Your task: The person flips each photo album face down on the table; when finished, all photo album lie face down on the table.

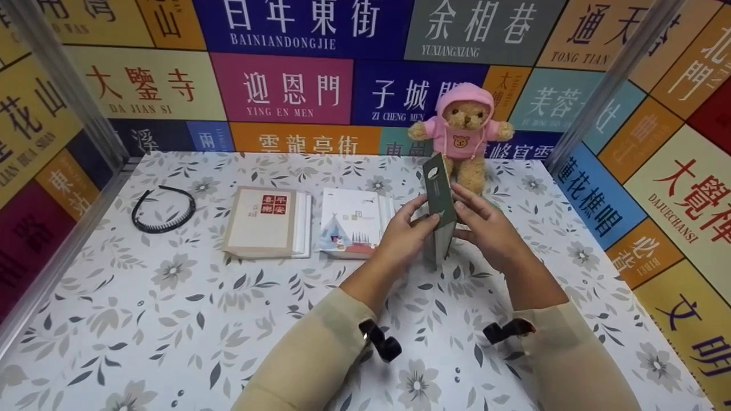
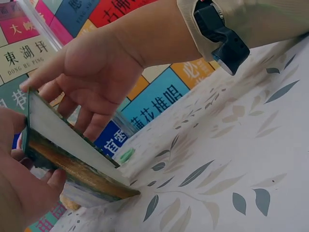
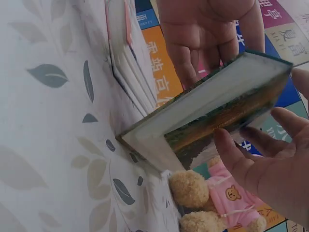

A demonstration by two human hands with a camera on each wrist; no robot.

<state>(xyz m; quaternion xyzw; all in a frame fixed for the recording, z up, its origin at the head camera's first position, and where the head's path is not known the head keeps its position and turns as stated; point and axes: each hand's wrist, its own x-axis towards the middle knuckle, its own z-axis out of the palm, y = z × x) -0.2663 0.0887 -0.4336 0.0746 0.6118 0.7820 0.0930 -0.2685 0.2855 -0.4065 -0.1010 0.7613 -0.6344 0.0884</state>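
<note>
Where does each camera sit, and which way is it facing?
Head: worn there, facing forward and down at the green book; left hand, right hand and sleeves show.
Left wrist: worn there, facing the book; both hands, right sleeve.
Right wrist: worn there, facing the book; both hands.
Shared: head and right wrist show the bear.

The left hand (image 1: 403, 231) faces the right hand (image 1: 492, 233).

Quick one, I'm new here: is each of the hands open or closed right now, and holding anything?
Left hand: closed, holding the green book.
Right hand: open, touching the green book's edge.
</note>
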